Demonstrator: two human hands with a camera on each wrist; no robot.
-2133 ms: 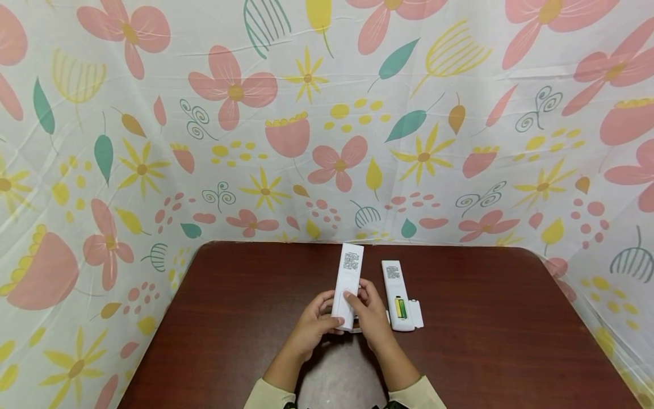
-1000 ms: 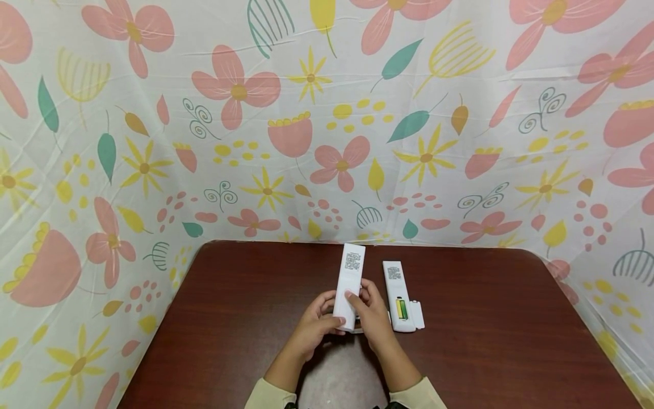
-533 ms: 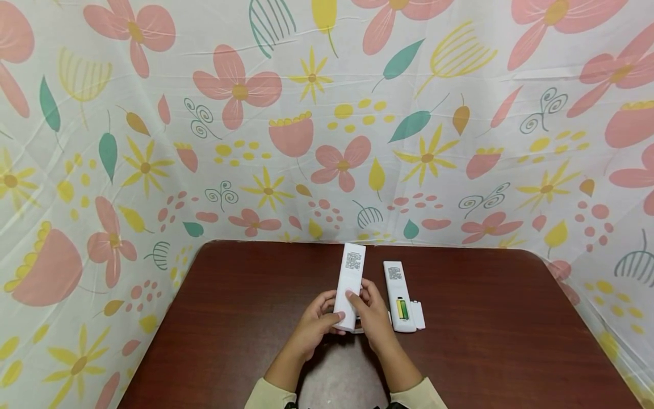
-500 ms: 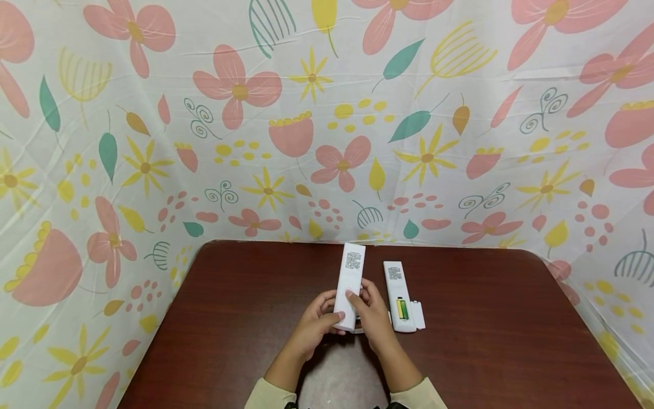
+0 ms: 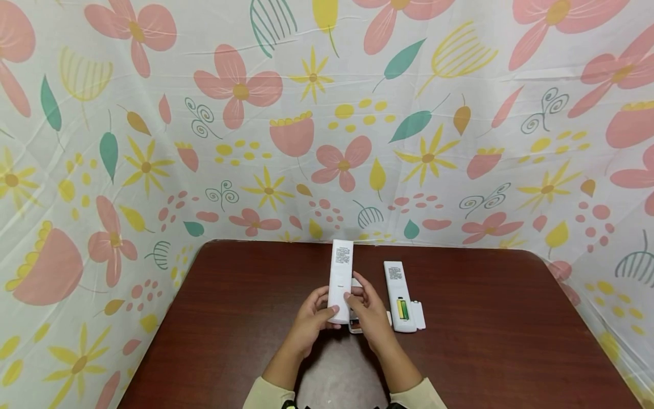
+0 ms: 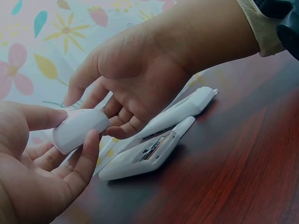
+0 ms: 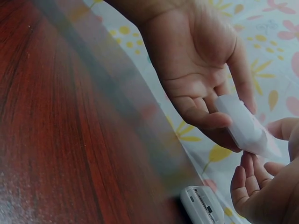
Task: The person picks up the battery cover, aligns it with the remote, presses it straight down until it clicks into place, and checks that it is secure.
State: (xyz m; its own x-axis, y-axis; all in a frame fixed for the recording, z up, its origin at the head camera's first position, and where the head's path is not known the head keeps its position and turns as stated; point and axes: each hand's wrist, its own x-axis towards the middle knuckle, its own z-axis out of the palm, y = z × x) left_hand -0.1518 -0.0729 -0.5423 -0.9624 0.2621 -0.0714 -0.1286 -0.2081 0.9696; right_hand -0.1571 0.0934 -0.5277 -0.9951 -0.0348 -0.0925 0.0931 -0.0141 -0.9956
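Observation:
Both hands hold a white remote control (image 5: 341, 270) face down above the table, its printed label toward the far end. My left hand (image 5: 308, 324) grips its near left edge with the thumb on top. My right hand (image 5: 372, 319) holds the right side, thumb on the back over the battery cover area. In the left wrist view the remote's rounded end (image 6: 81, 128) shows between the fingers. A second white remote (image 6: 135, 158) with an uncovered battery compartment lies beneath the hands, mostly hidden in the head view. A third remote (image 5: 394, 278) lies to the right, batteries (image 5: 402, 309) exposed.
A white battery cover (image 5: 418, 315) lies against the third remote's right side. Another cover (image 6: 185, 126) sits by the second remote. The dark reddish-brown table (image 5: 485, 341) meets a flower-print cloth (image 5: 327, 113) at its back and sides.
Both hands have shifted the held remote slightly left and away from the body, turning it a little straighter. More of the remote underneath shows. The right thumb now sits lower on the held remote's back.

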